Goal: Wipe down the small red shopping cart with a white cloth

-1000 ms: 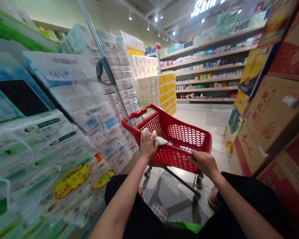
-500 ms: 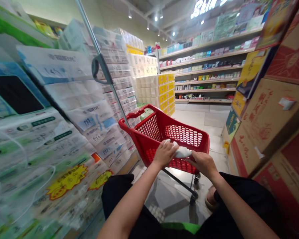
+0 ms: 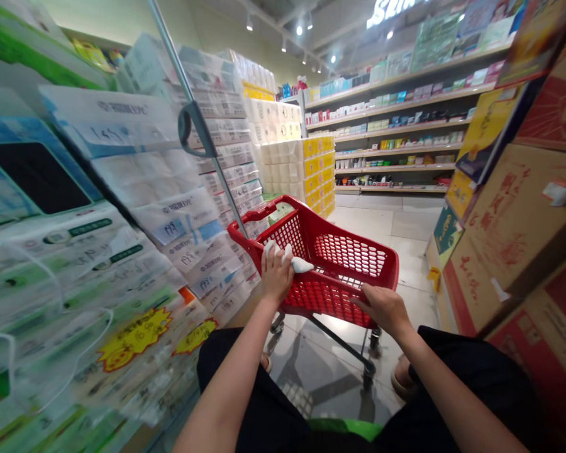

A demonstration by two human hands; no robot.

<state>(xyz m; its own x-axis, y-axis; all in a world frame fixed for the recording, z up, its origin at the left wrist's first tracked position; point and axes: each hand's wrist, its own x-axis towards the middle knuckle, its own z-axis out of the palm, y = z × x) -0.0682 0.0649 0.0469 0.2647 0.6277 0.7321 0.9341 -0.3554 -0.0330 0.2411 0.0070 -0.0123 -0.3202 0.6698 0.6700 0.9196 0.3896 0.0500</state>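
Observation:
A small red shopping cart [image 3: 332, 296] stands right in front of me, its plastic basket pierced with a grid of holes. My left hand [image 3: 277, 274] is closed on a crumpled white cloth [image 3: 302, 265] and presses it on the basket's near rim, toward the handle end. Part of the cloth sticks out past the fingers to the right. Farther along the same rim, my right hand [image 3: 387, 308] grips the edge near the basket's front corner, with the fingers partly hidden. Nothing but the basket's floor shows inside it.
Wrapped tissue packs [image 3: 183, 226] are stacked high on the left, with a dark-screened phone [image 3: 38, 177] and a white cable on them. A metal pole [image 3: 177, 63] rises beside the cart handle. Cardboard boxes [image 3: 523, 226] line the right; stocked shelves [image 3: 396, 151] stand behind.
My left hand has slid the white cloth leftward along the near rim, away from my right hand. The right hand stays at the rim by the front corner.

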